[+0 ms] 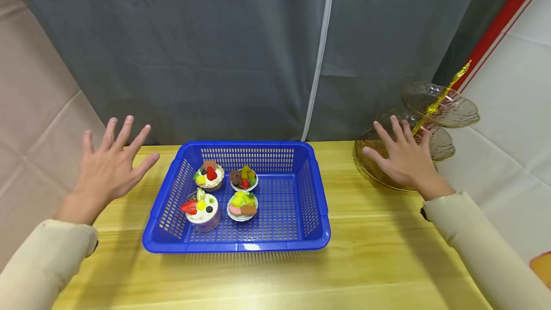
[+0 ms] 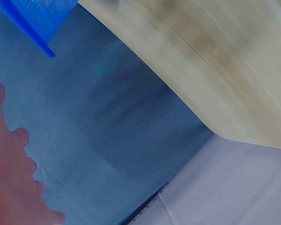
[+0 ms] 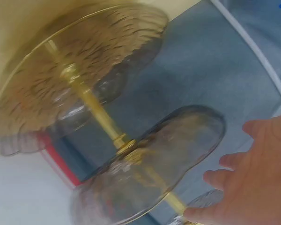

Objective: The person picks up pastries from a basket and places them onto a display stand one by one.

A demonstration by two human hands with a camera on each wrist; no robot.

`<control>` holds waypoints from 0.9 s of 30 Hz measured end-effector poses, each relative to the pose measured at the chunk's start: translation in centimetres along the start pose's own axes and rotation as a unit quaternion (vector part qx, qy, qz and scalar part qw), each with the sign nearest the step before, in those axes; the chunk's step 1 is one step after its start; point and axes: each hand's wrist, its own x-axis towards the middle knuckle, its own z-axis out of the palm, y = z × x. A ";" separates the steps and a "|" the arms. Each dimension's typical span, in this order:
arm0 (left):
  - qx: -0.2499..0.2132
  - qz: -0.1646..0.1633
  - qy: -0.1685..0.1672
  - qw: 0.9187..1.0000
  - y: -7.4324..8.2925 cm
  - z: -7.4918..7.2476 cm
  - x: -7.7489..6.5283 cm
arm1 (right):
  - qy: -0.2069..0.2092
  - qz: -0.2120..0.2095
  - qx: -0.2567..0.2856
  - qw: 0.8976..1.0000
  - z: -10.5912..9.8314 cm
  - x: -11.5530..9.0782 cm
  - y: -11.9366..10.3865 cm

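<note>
My left hand [image 1: 107, 171] hovers with fingers spread to the left of a blue plastic basket [image 1: 318, 204], holding nothing. Inside the basket, toward its left side, sit several small fruit-topped desserts: a cream tart [image 1: 210, 176], a cup with chocolate and fruit [image 1: 244, 179], a taller cream cup with strawberry [image 1: 202, 210] and a cup with yellow and pink pieces [image 1: 242, 205]. On the right, my right hand [image 1: 406, 159] is also spread and holds nothing. It hides part of a clear tiered serving stand [image 1: 443, 104] with a gold stem; the right wrist view shows the stand's tiers [image 3: 150, 159] beside the fingers.
Everything stands on a light wooden table [image 1: 361, 257]. A grey curtain [image 1: 193, 61] with a pale cord [image 1: 320, 51] hangs behind it. White cloth covers both sides, and a red strip [image 1: 495, 32] runs along the right. Something orange [image 1: 541, 269] shows at the right edge.
</note>
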 end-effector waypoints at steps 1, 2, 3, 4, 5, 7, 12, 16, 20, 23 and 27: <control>-0.001 0.006 0.000 1.000 0.1 0.0 -0.1 | -0.002 0.003 0.002 1.000 0.0 -0.1 0.4; -0.001 0.012 0.000 1.000 0.3 0.0 -0.3 | -0.005 0.007 0.004 1.000 0.0 -0.2 0.8; -0.003 0.020 0.001 1.000 0.4 0.0 -0.4 | -0.008 0.012 0.006 1.000 0.1 -0.4 1.2; -0.006 0.026 0.001 1.000 0.6 0.0 -0.5 | -0.011 0.017 0.007 1.000 0.1 -0.5 1.6; -0.008 0.033 0.001 0.999 0.7 0.0 -0.6 | -0.013 0.020 0.008 1.000 0.1 -0.6 1.9; -0.015 0.046 0.002 0.999 1.0 0.0 -0.9 | -0.020 0.025 0.009 0.999 0.1 -0.8 2.6; -0.031 0.085 0.005 0.996 1.8 0.2 -1.7 | -0.030 0.035 0.023 0.999 -0.2 -1.7 3.9; -0.038 0.121 0.011 0.992 2.3 0.2 -2.5 | -0.027 0.047 0.043 0.998 -0.4 -2.4 5.0; -0.054 0.148 0.016 0.987 2.7 0.3 -3.3 | -0.004 0.049 0.055 0.997 -0.5 -2.6 6.3; -0.070 0.163 0.013 0.984 3.0 0.4 -3.9 | 0.011 0.054 0.067 0.996 -0.5 -2.5 7.1; -0.077 0.181 -0.004 0.980 3.5 0.7 -5.1 | -0.005 0.076 0.098 0.992 -0.9 -2.0 7.6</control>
